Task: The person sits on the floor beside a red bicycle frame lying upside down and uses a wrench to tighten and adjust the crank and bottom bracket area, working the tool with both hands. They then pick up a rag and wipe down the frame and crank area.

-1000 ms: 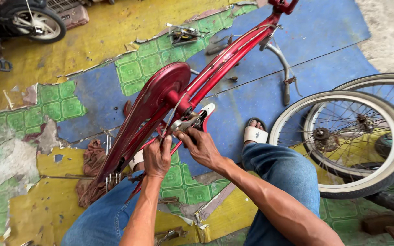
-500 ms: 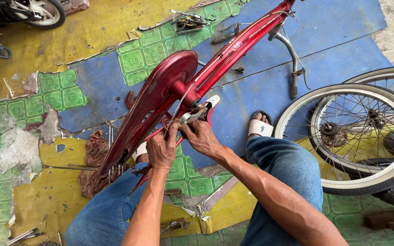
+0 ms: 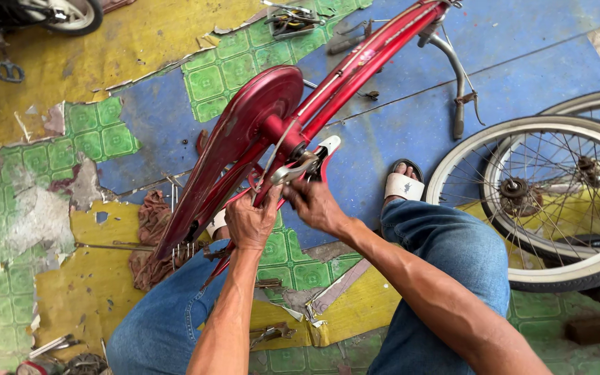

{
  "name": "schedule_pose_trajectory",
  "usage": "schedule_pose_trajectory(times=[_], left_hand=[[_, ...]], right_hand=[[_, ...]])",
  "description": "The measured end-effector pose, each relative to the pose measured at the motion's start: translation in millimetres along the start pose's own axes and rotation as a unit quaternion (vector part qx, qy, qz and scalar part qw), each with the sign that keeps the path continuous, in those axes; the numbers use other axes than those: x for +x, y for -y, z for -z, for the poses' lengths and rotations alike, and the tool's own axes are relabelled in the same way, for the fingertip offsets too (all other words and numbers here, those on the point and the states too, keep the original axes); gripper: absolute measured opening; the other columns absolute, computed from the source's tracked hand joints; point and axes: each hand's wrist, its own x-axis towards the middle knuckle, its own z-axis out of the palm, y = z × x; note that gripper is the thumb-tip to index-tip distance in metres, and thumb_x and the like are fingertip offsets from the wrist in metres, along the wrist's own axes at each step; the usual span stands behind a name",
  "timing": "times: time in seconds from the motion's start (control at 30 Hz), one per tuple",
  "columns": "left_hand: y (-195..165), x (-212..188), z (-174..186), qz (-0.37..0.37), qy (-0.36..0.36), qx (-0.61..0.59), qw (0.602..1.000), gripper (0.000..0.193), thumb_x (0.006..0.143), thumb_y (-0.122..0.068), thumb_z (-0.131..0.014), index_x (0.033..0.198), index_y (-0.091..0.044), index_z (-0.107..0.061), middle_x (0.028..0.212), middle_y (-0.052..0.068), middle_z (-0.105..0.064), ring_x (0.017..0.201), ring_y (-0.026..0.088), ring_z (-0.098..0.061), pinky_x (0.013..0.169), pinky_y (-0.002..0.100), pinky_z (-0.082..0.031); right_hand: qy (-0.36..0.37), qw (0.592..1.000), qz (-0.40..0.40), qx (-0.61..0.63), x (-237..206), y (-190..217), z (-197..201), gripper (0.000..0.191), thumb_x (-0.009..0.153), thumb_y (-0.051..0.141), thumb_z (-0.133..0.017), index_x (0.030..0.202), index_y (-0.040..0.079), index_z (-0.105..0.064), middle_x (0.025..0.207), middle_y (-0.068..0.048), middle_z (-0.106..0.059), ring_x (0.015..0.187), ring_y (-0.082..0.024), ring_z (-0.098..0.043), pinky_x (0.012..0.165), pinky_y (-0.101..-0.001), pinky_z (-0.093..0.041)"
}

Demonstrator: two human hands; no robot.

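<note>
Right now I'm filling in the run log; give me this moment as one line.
left hand: gripping red bicycle frame | right hand: on silver bracket | chain guard: attached | loose wheels: lying right

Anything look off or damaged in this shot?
Yes. The red bicycle frame lies wheel-less across the floor, both hands at its silver brake part. Two spoked wheels lie detached at right. The painted floor covering is torn and peeling, and small tools are scattered.
</note>
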Motion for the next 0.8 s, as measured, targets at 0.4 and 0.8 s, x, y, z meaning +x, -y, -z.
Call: schedule_pose_trajectory(times=[0.4, 0.8], left_hand=[[-5, -1, 12, -0.052, 0.048, -0.033, 0.997, 0.039, 0.097, -0.042, -0.067, 0.099, -0.005, -0.077, 0.078, 0.016, -0.071, 0.071, 0.035, -0.069, 0.065, 0.043, -0.051], [7, -6, 2, 0.036, 0.043, -0.01, 0.998, 0.049, 0.101, -0.045, -0.057, 0.098, -0.001, -0.078, 0.063, 0.018, -0.065, 0.058, 0.033, -0.064, 0.058, 0.045, -0.046]], right_hand=[[-0.033, 0.99, 0.066, 0.121, -20, 5, 0, 0.022, 0.108, 0.021, -0.054, 0.118, 0.003, -0.063, 0.083, -0.008, -0.065, 0.077, -0.015, -0.064, 0.069, -0.0335, -0.055], [-0.084, 0.992, -0.001, 0.099, 3, 8, -15, 0.025, 0.102, 0.025, -0.064, 0.109, 0.004, -0.074, 0.072, -0.008, -0.063, 0.066, -0.012, -0.05, 0.058, -0.0337, -0.045]])
